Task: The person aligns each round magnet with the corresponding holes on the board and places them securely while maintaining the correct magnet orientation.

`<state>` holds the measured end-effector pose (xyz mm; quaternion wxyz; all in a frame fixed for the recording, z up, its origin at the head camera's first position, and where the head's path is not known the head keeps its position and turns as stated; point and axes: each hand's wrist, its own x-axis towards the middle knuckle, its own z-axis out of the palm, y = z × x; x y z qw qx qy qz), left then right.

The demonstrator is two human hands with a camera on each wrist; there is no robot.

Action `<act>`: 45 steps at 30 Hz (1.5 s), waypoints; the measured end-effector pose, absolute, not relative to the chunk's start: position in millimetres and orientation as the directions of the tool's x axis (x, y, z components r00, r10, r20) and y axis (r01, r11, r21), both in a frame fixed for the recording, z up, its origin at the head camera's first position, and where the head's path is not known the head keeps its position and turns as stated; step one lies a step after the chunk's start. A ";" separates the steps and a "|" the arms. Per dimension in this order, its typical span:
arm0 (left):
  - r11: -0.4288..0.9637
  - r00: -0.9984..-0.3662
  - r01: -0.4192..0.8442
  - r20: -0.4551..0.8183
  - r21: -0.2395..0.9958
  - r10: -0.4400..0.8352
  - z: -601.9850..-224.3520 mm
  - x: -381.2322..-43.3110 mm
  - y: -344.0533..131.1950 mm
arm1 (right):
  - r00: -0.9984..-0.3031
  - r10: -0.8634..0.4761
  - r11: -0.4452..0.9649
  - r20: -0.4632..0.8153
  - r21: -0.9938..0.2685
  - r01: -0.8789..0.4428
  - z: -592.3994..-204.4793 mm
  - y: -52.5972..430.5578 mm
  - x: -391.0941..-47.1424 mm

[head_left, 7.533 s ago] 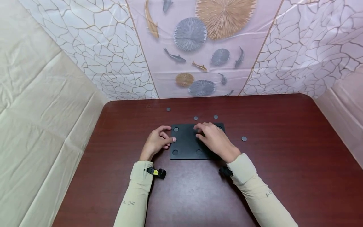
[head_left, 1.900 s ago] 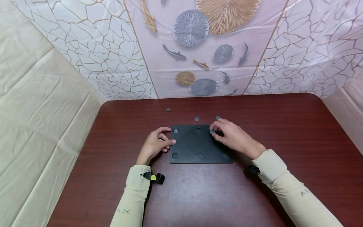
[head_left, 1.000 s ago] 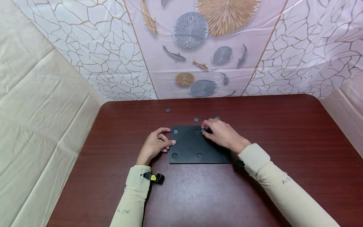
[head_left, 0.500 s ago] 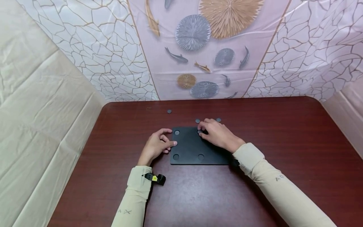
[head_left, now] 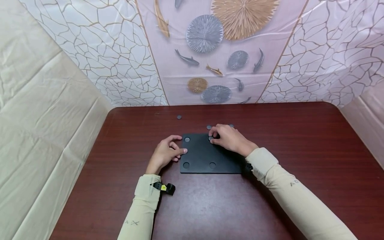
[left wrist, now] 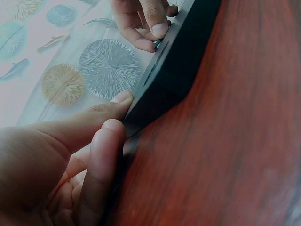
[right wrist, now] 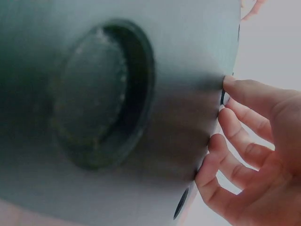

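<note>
A flat black board (head_left: 198, 153) with round recesses lies on the table. My left hand (head_left: 165, 151) holds its left side, thumb over the edge and fingertips against the side; the left wrist view shows thumb and finger at the corner (left wrist: 141, 113). My right hand (head_left: 229, 138) pinches a small grey disc (head_left: 210, 138) between thumb and fingers, right at the back middle recess. The hand partly covers that disc. Another grey disc (head_left: 187, 139) sits in the back left recess. The front left recess (head_left: 186, 165) and front middle recess (head_left: 212, 165) hold no disc.
Behind the board lie loose grey discs: one far left (head_left: 179, 117), one near the back edge (head_left: 209, 127), and one partly behind the right hand (head_left: 231, 126). The reddish-brown table (head_left: 135, 133) ends at a patterned cloth (head_left: 192, 93). My right forearm hides the board's right side.
The disc that lay right of the board is gone from there. My right hand has carried a disc leftward from the board's right part to the back middle recess. The left hand keeps its place.
</note>
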<state>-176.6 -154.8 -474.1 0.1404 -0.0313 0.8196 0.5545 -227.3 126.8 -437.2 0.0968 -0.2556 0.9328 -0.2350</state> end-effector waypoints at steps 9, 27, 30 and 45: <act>0.378 -0.958 -0.212 -0.268 0.901 0.100 -472.2 -176.3 -154.3 | -0.851 -0.523 0.758 -0.055 -0.487 -0.435 -436.0 126.0 -230.6; 0.365 -0.958 -0.204 -0.262 0.908 0.116 -473.4 -175.9 -154.8 | -0.870 -0.493 0.730 0.028 -0.531 -0.431 -434.6 129.7 -219.9; 0.356 -0.960 -0.201 -0.256 0.913 0.114 -473.1 -176.6 -155.8 | -0.882 -0.468 0.713 0.058 -0.565 -0.415 -428.5 132.0 -217.5; 0.375 -0.958 -0.208 -0.266 0.903 0.108 -472.5 -176.0 -153.5 | -0.938 -0.343 0.709 0.040 -0.644 -0.287 -405.1 161.5 -187.0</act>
